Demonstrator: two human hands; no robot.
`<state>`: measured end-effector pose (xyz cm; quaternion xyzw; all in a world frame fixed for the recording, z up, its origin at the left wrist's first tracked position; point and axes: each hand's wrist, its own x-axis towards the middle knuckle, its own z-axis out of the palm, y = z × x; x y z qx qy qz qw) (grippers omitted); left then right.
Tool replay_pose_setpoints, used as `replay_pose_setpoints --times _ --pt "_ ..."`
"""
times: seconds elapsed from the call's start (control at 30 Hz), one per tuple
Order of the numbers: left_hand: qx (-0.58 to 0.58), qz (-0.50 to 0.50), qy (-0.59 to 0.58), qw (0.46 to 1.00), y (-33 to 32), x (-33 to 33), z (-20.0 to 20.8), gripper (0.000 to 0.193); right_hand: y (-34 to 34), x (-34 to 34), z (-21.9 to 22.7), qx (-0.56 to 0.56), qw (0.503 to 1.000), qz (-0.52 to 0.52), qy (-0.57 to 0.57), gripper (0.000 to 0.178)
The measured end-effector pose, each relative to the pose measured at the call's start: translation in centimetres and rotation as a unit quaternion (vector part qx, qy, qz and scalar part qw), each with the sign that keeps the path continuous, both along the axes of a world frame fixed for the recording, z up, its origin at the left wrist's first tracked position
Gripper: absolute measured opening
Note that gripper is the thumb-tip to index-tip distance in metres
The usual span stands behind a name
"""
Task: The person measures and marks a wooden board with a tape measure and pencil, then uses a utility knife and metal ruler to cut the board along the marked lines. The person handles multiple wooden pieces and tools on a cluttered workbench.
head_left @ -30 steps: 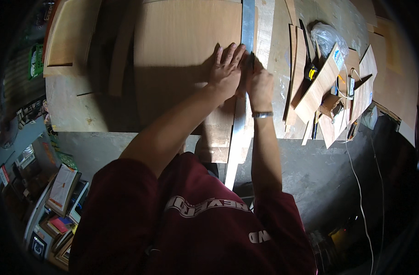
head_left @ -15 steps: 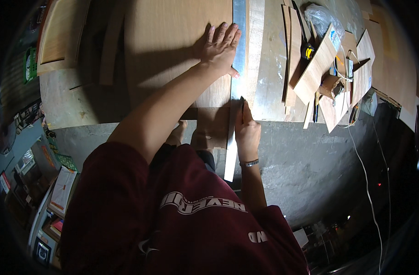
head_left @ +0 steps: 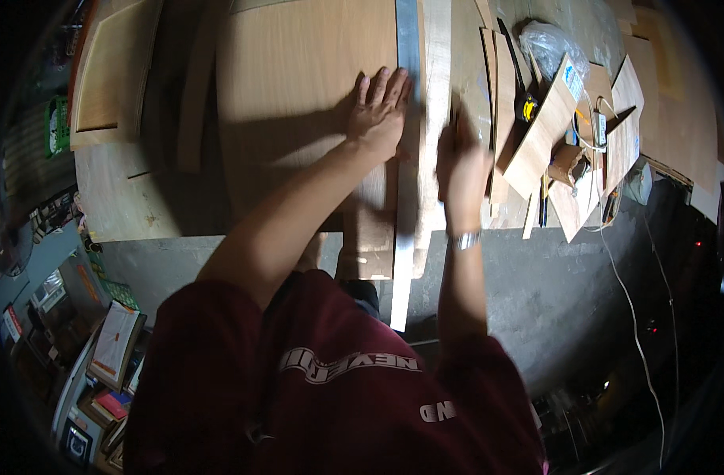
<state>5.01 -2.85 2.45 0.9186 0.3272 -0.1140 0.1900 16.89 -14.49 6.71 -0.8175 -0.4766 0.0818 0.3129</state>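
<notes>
My left hand (head_left: 381, 115) lies flat with fingers spread, pressing a long metal straightedge (head_left: 405, 237) onto a wide wooden panel (head_left: 290, 95). The straightedge runs away from me along the panel's right side, and its near end juts past the table edge. Right of it, a pale strip of wood (head_left: 435, 95) shows. Over the pale strip's right side, my right hand (head_left: 463, 174) is blurred by motion and clear of the straightedge. A thin dark pointed tool (head_left: 457, 119) sticks up from its closed fingers, too smeared to name its kind.
Thin wood strips (head_left: 501, 103), a yellow-and-black tape measure (head_left: 528, 108), wood offcuts (head_left: 541, 134) and a clear plastic bag (head_left: 553, 43) crowd the table's right. A white cord (head_left: 632, 301) hangs to the floor. A framed panel (head_left: 112, 71) lies at far left.
My right hand has moved right and away from the straightedge's edge, with the thin dark tool in it. My left hand stays on the straightedge. The whole view has shifted slightly.
</notes>
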Motion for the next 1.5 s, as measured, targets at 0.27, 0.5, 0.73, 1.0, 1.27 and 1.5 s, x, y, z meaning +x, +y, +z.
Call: replay_pose_setpoints --times 0.27,0.5,0.73,1.0,1.27,1.5 --pt "0.012 -0.038 0.014 0.999 0.1 0.6 1.1 0.138 20.7 8.9 -7.9 -0.080 0.997 -0.002 -0.003 0.040" --pt "0.027 -0.029 0.043 0.998 0.3 0.0 1.0 0.136 21.8 7.8 -8.0 -0.140 0.990 -0.007 0.024 0.036" --pt "0.026 -0.030 0.047 0.998 0.2 0.1 0.1 0.136 20.0 6.5 -6.7 -0.135 0.991 -0.012 -0.021 0.029" --pt "0.042 -0.033 0.089 0.995 0.1 0.4 0.0 0.133 6.2 0.1 -4.7 -0.119 0.992 -0.002 0.030 0.030" --pt "-0.020 0.015 0.016 1.000 0.2 0.3 0.3 0.142 -8.1 -6.7 -1.1 -0.224 0.972 -0.049 0.047 0.032" --pt "0.033 0.013 0.088 0.995 -0.3 1.0 0.3 0.149 -15.1 -9.5 -0.5 -0.269 0.961 -0.055 0.041 0.036"
